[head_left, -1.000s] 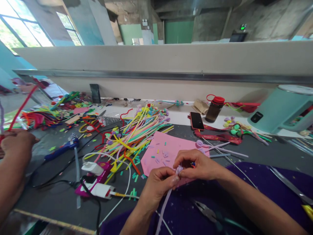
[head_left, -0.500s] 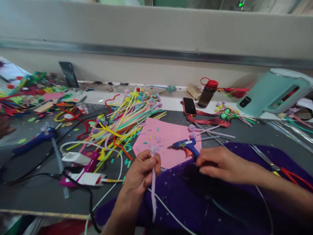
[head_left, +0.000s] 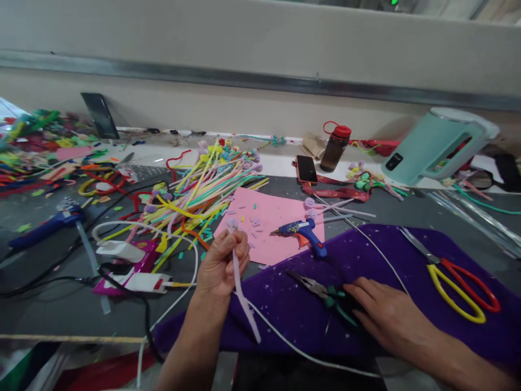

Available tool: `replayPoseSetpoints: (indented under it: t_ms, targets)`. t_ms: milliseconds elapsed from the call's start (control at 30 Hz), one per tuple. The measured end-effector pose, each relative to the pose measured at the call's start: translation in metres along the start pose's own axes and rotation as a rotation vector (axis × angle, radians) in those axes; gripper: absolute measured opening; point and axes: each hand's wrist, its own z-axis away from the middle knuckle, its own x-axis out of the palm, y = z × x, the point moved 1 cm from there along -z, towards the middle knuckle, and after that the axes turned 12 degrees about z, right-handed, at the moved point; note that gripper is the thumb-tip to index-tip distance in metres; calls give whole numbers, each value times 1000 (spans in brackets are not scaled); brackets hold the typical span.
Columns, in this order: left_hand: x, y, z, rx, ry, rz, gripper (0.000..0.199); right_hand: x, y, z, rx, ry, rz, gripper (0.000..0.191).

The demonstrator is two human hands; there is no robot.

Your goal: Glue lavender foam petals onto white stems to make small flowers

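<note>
Holding step: left hand (head_left: 220, 266) closed on lilac stem (head_left: 241, 293). Right hand (head_left: 386, 312), partly open, beside pliers (head_left: 315, 287); contact unclear. Gripping requires enclosing both handles.

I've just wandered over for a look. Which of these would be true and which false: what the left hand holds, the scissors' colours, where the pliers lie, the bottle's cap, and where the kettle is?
1. The left hand holds a lilac stem. True.
2. The scissors have two blue handles. False: the scissors' handles are yellow and red.
3. The pliers lie on the purple cloth. True.
4. The bottle has a green cap. False: the bottle's cap is red.
5. The kettle is right of the bottle. True.
</note>
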Motion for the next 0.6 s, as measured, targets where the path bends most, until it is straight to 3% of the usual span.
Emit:
replayPoseSetpoints:
  t_ms: [167, 433, 500, 600]
  targets:
    - [-2, -4, -4, -29, 15, -64, 9, 0, -7, -12, 59, -25, 120, 14]
    - [-3, -5, -9, -49, 14, -141, 11, -11, -17, -16, 90, 5, 62, 7]
    - [-2, -4, -10, -53, 32, -160, 12, -16, -6, -10, 117, 65, 13, 11]
    - [-2, -4, -10, -54, 63, -173, 13, -15, 38, 21, 289, 155, 10, 19]
